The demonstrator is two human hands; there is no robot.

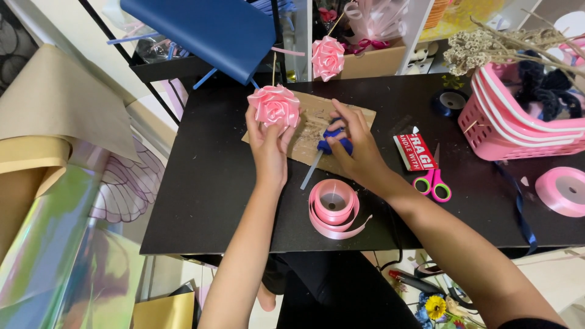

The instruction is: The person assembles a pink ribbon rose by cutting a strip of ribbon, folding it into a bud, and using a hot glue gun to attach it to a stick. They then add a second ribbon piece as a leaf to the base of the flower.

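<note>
I see the left hand (266,141) pinching a pink ribbon rose (274,106) from below, lifted over the table's (201,183) far-left part; bloom tipped up toward the camera, probably for inspection; a thin stick pokes out past it, long axis running away from me; right hand (356,146) closed round a blue glue gun (332,141) on the cardboard sheet (317,131), nozzle pointing down-left toward me, likely resting there to catch drips; pink ribbon roll (334,207) lies flat nearer me; pink scissors (431,180) just right of it.
</note>
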